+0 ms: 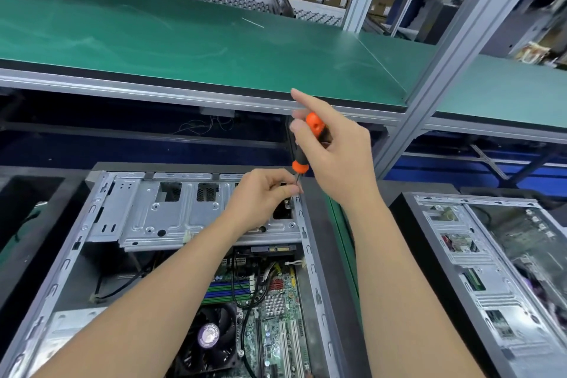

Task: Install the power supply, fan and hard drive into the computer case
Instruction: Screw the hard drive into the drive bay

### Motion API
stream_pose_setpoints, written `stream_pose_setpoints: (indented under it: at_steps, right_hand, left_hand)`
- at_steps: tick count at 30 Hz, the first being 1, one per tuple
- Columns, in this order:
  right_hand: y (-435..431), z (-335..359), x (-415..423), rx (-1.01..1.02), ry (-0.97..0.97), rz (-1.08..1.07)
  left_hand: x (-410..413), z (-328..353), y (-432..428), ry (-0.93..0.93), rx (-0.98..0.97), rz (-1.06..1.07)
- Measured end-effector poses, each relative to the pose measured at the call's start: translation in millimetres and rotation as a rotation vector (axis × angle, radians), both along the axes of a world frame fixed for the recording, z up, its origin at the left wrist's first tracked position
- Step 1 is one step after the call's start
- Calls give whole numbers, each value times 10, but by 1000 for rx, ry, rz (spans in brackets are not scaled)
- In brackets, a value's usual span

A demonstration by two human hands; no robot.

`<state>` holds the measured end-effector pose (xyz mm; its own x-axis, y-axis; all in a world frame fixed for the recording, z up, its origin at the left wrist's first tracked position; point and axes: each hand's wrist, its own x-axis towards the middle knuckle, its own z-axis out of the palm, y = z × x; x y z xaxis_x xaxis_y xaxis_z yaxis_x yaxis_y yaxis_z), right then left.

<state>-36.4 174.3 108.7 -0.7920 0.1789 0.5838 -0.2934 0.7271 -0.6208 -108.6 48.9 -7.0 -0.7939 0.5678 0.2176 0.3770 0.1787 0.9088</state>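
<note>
Screwdriver (308, 144) with an orange and black handle stands nearly upright at the center of the frame. The right hand (340, 156) is wrapped around its handle, forefinger stretched upward. Its thin shaft points down at the upper right corner of the open computer case (196, 218), which lies on its side on the tabletop (339, 230) and fills the lower left and center. The left hand (260, 196) rests on the metal drive cage there, fingers curled, thumb and forefinger pressed together against the shaft's lower end; I cannot tell whether they pinch the shaft or some small part. Lower in the case sits a black fan (211, 337) on the circuit board (276, 316). A second open case (491, 270) lies at the right. A green shelf (184, 40) spans the top.
</note>
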Motion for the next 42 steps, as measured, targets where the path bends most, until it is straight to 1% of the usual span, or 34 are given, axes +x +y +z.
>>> stream_pose_setpoints:
  at_steps: [2,3,4,6,7,8,10,12,13,14,16,17,18,21,23,24,25,27,28,30,32,33,35,36,37,38,39,40,42]
  right_hand:
    - [5,4,-28,72,51,-136]
    - [-7,3,-37,87,46,-159]
    - [-16,-6,-38,79,25,-127]
    - [-11,-22,-20,-34,-24,26]
    - [5,-24,-6,-56,-14,62]
    - [19,-19,0,-27,25,39]
    - [49,-15,-14,76,91,-106]
    - [69,-6,-37,101,100,-214]
    - [69,-11,-37,94,84,-196]
    - [74,-20,-31,61,43,-115]
    - [111,-27,0,-112,-59,106]
    - [143,-26,15,-171,-69,160]
    - [167,-24,17,-171,-42,147]
    - [160,-19,-38,-61,58,-41]
    - [112,-15,-75,-7,59,-111]
    - [98,-15,-76,7,38,-82]
    - [99,-13,-64,-14,4,4]
    - [133,1,-10,-138,-91,230]
    - [160,10,13,-170,-115,290]
    - [199,49,19,-166,-115,263]
    - [209,94,-11,-133,-93,151]
    - [204,108,-30,-97,-82,72]
    - [181,98,-59,-30,-63,-93]
    - [174,84,-66,-16,-62,-138]
    - [166,66,-64,-2,-63,-140]
    - [162,42,-58,5,-61,-96]
    - [163,17,-43,-10,-65,-26]
    - [175,-1,-24,-51,-83,52]
    - [190,-16,8,-159,-131,159]
  left_hand:
    - [13,8,1,10,-28,-12]
    - [11,11,0,21,-39,-10]
    - [7,13,1,38,-53,-7]
    - [-3,8,2,49,-77,-19]
    - [-5,-6,0,43,-81,-32]
    - [-3,-21,-4,44,-83,-39]
    - [11,-39,-13,51,-77,-24]
    - [25,-16,-4,10,-33,7]
    - [20,-7,12,-30,2,30]
    - [10,0,26,-69,34,50]
    - [8,21,44,-109,68,47]
    - [19,30,50,-116,77,27]
    - [28,34,52,-122,91,8]
    - [46,29,38,-131,125,-20]
    - [59,40,46,-143,121,-16]
    - [61,48,56,-149,120,-14]
    - [60,54,63,-152,124,-10]
    - [80,78,63,-156,139,10]
    - [95,94,59,-155,141,26]
    - [124,134,35,-139,118,38]
    - [151,183,-5,-139,90,57]
    - [146,196,-24,-215,116,91]
    - [106,228,-78,-564,263,181]
    - [86,247,-124,-748,351,201]
    - [76,266,-185,-902,438,199]
    - [72,280,-253,-1016,511,196]
    - [78,288,-320,-1087,554,195]
    - [88,285,-382,-1119,560,203]
    - [130,271,-478,-1096,522,230]
